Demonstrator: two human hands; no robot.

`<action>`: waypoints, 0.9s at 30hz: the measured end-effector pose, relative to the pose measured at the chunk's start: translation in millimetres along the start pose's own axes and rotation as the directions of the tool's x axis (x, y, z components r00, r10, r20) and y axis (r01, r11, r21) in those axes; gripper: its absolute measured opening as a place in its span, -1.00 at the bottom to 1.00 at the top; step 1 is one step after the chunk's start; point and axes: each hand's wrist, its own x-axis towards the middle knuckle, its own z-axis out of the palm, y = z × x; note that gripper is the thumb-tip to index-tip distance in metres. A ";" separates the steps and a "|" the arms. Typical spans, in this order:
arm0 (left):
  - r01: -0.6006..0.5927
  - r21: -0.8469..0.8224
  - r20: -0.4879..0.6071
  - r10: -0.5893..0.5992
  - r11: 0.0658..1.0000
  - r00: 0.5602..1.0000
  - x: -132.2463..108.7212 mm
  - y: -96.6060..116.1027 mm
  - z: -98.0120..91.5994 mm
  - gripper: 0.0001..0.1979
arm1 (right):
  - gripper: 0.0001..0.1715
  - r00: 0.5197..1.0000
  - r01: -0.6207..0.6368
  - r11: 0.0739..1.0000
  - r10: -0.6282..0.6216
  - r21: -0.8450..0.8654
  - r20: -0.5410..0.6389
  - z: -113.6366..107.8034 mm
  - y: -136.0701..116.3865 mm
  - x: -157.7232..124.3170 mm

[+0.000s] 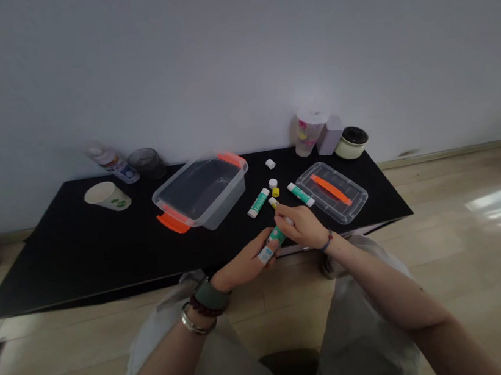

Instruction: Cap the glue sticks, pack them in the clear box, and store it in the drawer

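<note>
My left hand (243, 263) is shut on a green-and-white glue stick (268, 246), held low over the black table's front edge. My right hand (300, 225) pinches a small stick with a yellow end (274, 203), partly hidden by my fingers, just above the left-hand stick. Two more green-and-white glue sticks lie on the table, one (259, 203) left of my right hand and one (300, 194) ahead of it. A white cap (272, 183) and a yellow cap (275, 191) stand close together ahead of my fingers, and another white cap (270, 163) sits farther back.
A clear plastic box (200, 193) with orange handles stands left of my hands, and its clear lid (332, 192) lies to the right. A paper cup (107, 196) lies on the black table (57, 262). Along the wall stand bottles, cups and a pot.
</note>
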 end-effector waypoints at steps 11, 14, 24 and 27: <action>0.006 0.170 -0.023 -0.002 0.986 1.000 0.1 -5.4 -4.3 -0.64 | -0.57 0.998 -0.054 0.991 0.059 -0.122 0.036 2.9 0.0 0.3; -0.011 -0.062 0.086 0.016 0.998 0.996 -5.0 2.1 -2.7 -0.60 | -0.55 0.985 0.170 0.981 -0.172 -0.092 -0.016 -2.4 2.8 -3.3; 0.115 0.559 -0.227 0.018 0.821 0.974 7.7 -16.2 3.1 -0.75 | -0.64 0.936 -0.329 0.852 0.352 -0.407 -0.021 11.1 -8.8 5.9; 0.083 0.425 -0.193 0.000 0.901 0.981 8.5 -18.3 3.1 -0.71 | -0.60 0.944 -0.305 0.877 0.330 -0.372 0.006 10.2 -6.7 6.3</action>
